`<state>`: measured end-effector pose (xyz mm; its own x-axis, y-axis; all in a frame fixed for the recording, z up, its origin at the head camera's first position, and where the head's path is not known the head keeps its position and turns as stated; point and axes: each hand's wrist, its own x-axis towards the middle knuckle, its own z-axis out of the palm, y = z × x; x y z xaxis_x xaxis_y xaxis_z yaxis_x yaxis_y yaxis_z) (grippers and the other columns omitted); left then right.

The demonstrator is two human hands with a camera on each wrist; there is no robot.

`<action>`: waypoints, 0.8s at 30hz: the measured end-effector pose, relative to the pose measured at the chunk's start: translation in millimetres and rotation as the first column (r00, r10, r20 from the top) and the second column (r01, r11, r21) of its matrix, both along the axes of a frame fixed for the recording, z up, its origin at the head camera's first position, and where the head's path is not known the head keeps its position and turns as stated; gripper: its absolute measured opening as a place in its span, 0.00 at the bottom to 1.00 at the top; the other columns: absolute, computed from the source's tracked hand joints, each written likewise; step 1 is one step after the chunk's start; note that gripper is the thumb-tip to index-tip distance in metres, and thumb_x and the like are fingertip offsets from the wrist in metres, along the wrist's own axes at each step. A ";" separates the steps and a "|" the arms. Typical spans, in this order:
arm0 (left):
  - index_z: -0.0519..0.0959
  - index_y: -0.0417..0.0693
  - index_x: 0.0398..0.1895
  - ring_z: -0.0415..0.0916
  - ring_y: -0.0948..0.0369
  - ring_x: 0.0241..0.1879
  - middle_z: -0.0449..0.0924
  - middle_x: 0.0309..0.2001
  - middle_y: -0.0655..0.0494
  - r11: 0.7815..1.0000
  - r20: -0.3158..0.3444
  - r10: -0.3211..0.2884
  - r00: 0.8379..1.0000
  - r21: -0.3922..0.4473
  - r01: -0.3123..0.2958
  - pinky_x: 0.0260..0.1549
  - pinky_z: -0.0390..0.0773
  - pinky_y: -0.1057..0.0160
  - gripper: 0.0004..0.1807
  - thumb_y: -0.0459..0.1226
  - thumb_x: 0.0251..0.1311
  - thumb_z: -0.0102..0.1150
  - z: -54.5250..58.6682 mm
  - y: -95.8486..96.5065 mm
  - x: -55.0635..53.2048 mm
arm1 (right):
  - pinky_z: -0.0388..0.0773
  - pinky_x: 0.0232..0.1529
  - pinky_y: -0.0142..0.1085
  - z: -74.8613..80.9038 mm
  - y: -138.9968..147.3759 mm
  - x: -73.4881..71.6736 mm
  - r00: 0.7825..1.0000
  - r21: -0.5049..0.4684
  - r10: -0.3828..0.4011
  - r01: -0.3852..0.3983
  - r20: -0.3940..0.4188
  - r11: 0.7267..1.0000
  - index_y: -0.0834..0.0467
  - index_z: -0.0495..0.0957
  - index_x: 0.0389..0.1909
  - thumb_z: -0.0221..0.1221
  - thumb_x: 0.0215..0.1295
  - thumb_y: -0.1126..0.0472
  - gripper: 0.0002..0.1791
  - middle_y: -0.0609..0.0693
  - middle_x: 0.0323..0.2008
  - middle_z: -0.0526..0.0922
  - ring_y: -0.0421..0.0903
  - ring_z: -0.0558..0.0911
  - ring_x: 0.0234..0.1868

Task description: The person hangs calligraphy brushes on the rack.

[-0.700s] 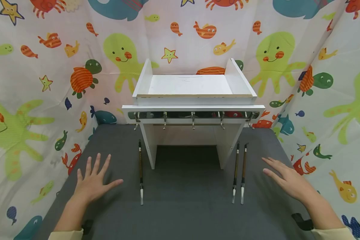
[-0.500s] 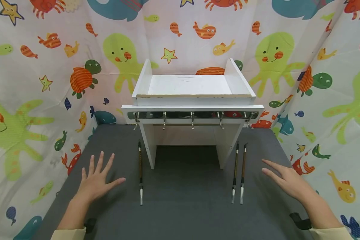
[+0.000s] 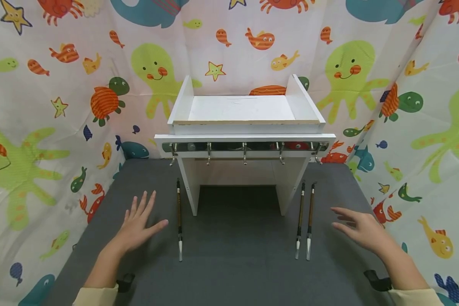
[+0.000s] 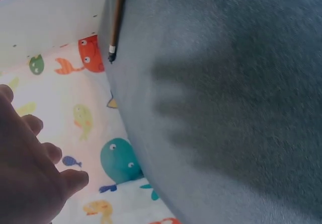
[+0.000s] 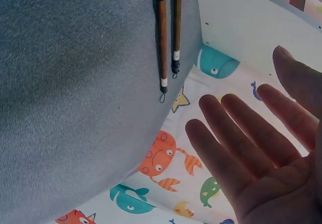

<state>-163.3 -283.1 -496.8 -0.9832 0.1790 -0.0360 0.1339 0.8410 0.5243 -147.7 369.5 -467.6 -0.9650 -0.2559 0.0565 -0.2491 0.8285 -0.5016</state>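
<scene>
My left hand (image 3: 137, 229) hovers over the grey surface with fingers spread, just left of a calligraphy brush (image 3: 179, 216). That brush lies with its white bristles toward me and its hanging loop away. On the right, my right hand (image 3: 361, 227) is held above the surface, its fingers relaxed and nothing in them. Two more brushes lie side by side to its left, a thinner one (image 3: 301, 216) and a brown-handled one (image 3: 311, 219). In the right wrist view, loops show at the handle ends of both brushes (image 5: 162, 43).
A white shelf unit (image 3: 248, 127) stands at the back between the brushes. Across its front runs a rail with several metal hooks (image 3: 245, 153). A curtain (image 3: 229, 55) printed with sea animals surrounds the grey surface (image 3: 237, 272).
My left hand has moved right and slightly forward, closer to the single brush. My right hand has shifted a little left, and its fingers have bent slightly. The brushes have not moved.
</scene>
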 end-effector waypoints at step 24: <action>0.39 0.74 0.81 0.40 0.45 0.80 0.39 0.83 0.54 0.787 -0.045 -0.180 0.983 0.592 0.172 0.72 0.53 0.36 0.35 0.42 0.81 0.41 -2.5 34.1 -40.0 | 0.83 0.49 0.53 -15.5 -5.9 -9.6 0.998 -0.108 -0.068 0.070 0.014 0.992 0.60 0.77 0.63 0.66 0.67 0.49 0.29 0.62 0.59 0.82 0.62 0.83 0.56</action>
<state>-203.4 -249.0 -499.3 -0.9328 0.3393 0.1216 0.2388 0.3290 0.9137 -157.3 363.5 -483.2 -0.9808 -0.1816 0.0704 -0.1876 0.7839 -0.5919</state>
